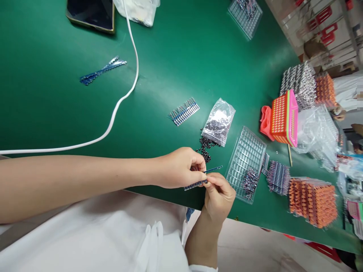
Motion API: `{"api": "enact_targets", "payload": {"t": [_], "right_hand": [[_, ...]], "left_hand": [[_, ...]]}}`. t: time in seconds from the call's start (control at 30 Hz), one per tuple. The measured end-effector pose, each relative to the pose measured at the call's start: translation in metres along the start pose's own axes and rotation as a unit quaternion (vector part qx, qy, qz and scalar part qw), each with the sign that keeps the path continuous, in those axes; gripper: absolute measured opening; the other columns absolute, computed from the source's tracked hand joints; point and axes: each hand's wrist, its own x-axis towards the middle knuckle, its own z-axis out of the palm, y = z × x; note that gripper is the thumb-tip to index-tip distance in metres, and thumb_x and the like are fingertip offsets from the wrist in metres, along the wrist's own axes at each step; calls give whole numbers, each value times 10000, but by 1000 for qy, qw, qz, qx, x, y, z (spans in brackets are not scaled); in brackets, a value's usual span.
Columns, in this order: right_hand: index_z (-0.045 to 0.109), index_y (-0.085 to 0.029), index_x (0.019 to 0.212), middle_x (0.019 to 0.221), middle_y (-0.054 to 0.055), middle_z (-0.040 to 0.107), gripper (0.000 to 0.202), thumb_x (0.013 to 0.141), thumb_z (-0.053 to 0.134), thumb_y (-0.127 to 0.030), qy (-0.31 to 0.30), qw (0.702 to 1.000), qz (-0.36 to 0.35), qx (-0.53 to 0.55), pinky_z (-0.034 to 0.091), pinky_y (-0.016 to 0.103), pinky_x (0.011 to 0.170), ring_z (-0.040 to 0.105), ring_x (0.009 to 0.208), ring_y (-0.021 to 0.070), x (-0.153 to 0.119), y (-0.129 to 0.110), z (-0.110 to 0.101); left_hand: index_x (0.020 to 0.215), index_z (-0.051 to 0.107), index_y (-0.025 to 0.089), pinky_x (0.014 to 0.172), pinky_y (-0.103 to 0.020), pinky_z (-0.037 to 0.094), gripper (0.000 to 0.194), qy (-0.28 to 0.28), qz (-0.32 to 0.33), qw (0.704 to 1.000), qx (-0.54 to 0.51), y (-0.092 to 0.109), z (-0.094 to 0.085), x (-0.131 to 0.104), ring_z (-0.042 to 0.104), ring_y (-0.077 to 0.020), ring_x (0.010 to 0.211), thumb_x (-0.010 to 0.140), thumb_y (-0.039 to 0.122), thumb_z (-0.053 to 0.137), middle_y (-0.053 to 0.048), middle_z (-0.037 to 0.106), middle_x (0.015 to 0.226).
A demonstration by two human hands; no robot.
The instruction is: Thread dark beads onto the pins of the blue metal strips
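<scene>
My left hand [181, 168] is closed on a blue circuit-board strip [195, 184], which sticks out below its fingers near the table's front edge. My right hand [219, 196] pinches at the same strip's right end, its fingertips meeting those of the left; whether a small part is between them is hidden. A thin blue edge strip [214, 169] juts out to the right above the fingertips. Just beyond the hands lie loose small dark beads [206, 145], spilling from a clear plastic bag [219, 122]. Another board strip with wire leads [185, 112] lies farther left.
A clear compartment tray [245, 151] holds wired parts beside my right hand. Farther right are stacked wired boards [278, 177], orange stacks [313, 202] and a basket [283, 118]. A white cable [113, 113], blue offcuts [103, 70] and a phone [92, 13] lie left.
</scene>
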Motion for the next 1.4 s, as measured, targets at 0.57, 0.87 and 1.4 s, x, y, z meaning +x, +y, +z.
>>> {"api": "enact_targets", "payload": {"t": [0.57, 0.87, 1.4], "right_hand": [[790, -276, 835, 726, 9, 733, 88, 787, 797, -203, -6, 1000, 2, 3, 529, 308, 604, 666, 682, 166, 0, 1, 0], [767, -231, 842, 753, 6, 695, 28, 817, 760, -220, 18, 1000, 14, -11, 537, 302, 593, 637, 644, 146, 0, 1, 6], [727, -265, 1034, 859, 14, 622, 229, 835, 719, -151, 71, 991, -110, 2, 505, 268, 603, 604, 747, 144, -5, 3, 6]], "left_hand": [[702, 616, 159, 493, -212, 338, 142, 10, 15, 1000, 24, -2, 3, 0, 467, -111, 544, 791, 267, 595, 23, 566, 584], [742, 636, 155, 507, -202, 358, 184, 33, 30, 999, 20, -5, 2, 2, 475, -107, 551, 808, 327, 633, 25, 593, 613], [904, 770, 155, 771, -255, 536, 122, 90, 207, 974, 31, -8, 3, -3, 699, -156, 811, 889, 203, 658, -60, 784, 883]]}}
